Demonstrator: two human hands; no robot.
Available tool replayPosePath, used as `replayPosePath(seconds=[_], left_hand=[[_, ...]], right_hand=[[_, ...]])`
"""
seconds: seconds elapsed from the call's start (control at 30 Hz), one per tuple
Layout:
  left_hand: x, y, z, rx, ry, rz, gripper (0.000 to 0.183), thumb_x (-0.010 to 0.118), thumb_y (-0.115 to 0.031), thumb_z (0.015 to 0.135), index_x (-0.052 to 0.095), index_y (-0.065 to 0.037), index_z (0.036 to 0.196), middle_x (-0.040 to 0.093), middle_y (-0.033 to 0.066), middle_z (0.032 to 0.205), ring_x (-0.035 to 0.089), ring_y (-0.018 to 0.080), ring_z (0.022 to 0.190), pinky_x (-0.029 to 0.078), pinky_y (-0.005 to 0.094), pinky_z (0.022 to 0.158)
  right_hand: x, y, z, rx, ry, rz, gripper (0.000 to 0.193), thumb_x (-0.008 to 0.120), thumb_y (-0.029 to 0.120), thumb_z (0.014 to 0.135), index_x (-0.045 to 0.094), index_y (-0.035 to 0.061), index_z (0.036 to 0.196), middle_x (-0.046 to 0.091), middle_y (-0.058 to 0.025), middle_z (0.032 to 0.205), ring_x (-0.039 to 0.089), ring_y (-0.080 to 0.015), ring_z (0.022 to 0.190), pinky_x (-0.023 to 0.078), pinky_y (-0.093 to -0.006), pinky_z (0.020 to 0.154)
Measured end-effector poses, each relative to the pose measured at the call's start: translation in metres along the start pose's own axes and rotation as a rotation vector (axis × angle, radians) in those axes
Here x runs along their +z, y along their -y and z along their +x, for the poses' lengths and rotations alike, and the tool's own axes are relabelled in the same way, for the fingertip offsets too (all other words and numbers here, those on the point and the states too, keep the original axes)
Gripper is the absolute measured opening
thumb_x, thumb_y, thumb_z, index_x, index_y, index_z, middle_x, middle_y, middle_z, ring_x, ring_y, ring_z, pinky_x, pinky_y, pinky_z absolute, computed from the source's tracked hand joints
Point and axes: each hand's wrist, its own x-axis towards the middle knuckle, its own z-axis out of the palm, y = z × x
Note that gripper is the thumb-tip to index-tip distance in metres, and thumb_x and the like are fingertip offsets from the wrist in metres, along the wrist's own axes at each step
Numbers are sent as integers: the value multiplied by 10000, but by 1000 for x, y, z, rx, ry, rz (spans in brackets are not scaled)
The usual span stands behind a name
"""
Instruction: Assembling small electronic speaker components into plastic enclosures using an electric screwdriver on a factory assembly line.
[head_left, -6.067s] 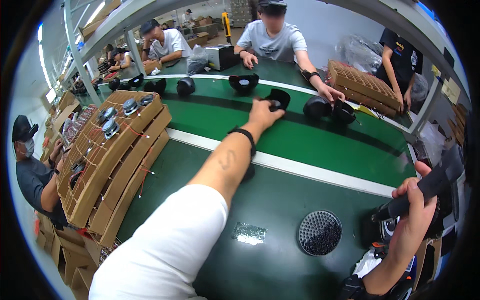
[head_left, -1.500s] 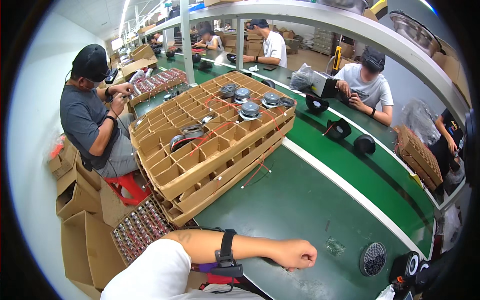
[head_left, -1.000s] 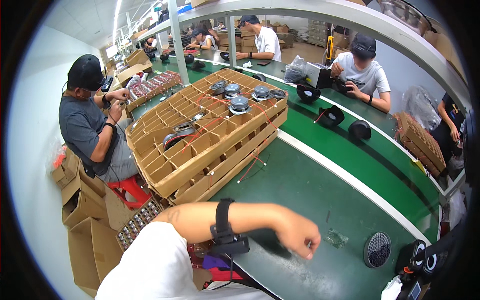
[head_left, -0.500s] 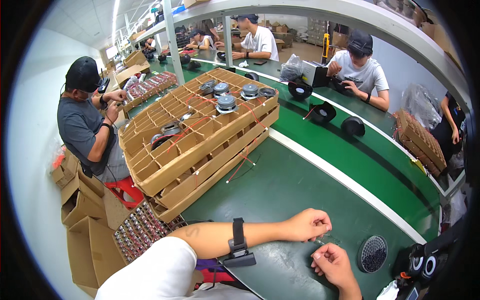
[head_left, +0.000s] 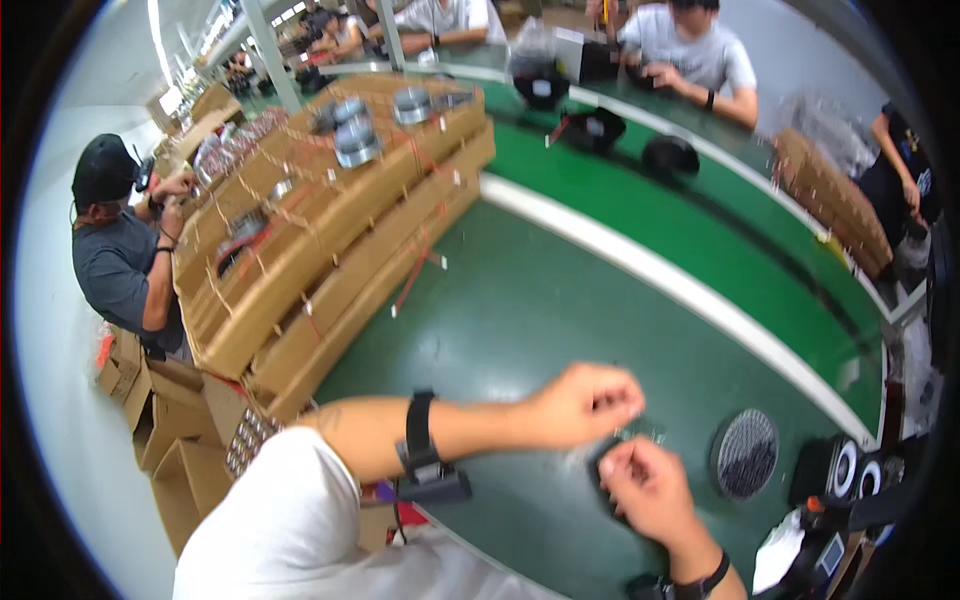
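Observation:
My left hand is above the green tabletop, its fingers curled in and their tips pointing right. Just below and to its right is my right hand, thumb and fingers drawn together. Small clear bits show between the two hands, too blurred to name. What either set of fingers holds, if anything, is hidden. To the right of my right hand is a round ridged dish with small dark pieces in it. A black strap with a small device is around my left forearm.
Stacked cardboard divider trays hold round metal speakers with red wires, at the left. Beyond the table runs a green conveyor belt bearing black housings. Co-workers sit at the left and across the belt. Black boxed speakers stand right.
The view has tipped and shifted, so the trays and belt sit higher and further left. Both my hands stay close together, still curled. The picture is now blurred.

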Motion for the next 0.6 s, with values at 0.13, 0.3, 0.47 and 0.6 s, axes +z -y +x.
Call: replayPosePath(seconds=[0.13, 0.3, 0.47, 0.6], left_hand=[[-16, -17, 22, -325, -5, -284, 139, 611, -156, 963, 637, -25, 1001, 633, 13, 768, 582, 65, 627, 478, 212, 506], [-41, -23, 46, -315, -101, -292, 207, 618, -219, 934, 654, -34, 1019, 656, 38, 802, 610, 84, 658, 472, 218, 511], [-50, -82, 97, -134, -194, -288, 171, 638, -205, 886, 673, -45, 933, 650, 33, 800, 596, 107, 647, 449, 236, 539], [-57, -112, 147, -65, -171, -607, 131, 574, -195, 896, 641, -83, 880, 623, -7, 702, 575, 98, 587, 443, 246, 513]], right_hand=[[3, 14, 2, 12, -42, 122, 100, 637, 114, 935, 599, 35, 886, 555, 66, 698, 474, 1, 579, 382, -179, 507], [12, 26, 11, 53, -63, 130, 131, 618, 135, 950, 605, 21, 887, 591, 24, 700, 489, -20, 570, 396, -186, 493], [48, 40, 1, 139, 137, 294, 194, 619, 99, 937, 589, -10, 1094, 663, -51, 918, 589, -53, 709, 481, -201, 629], [109, 43, 13, -69, 247, 385, 489, 640, 85, 911, 439, 7, 1350, 601, -159, 1224, 634, -113, 757, 522, -254, 646]])
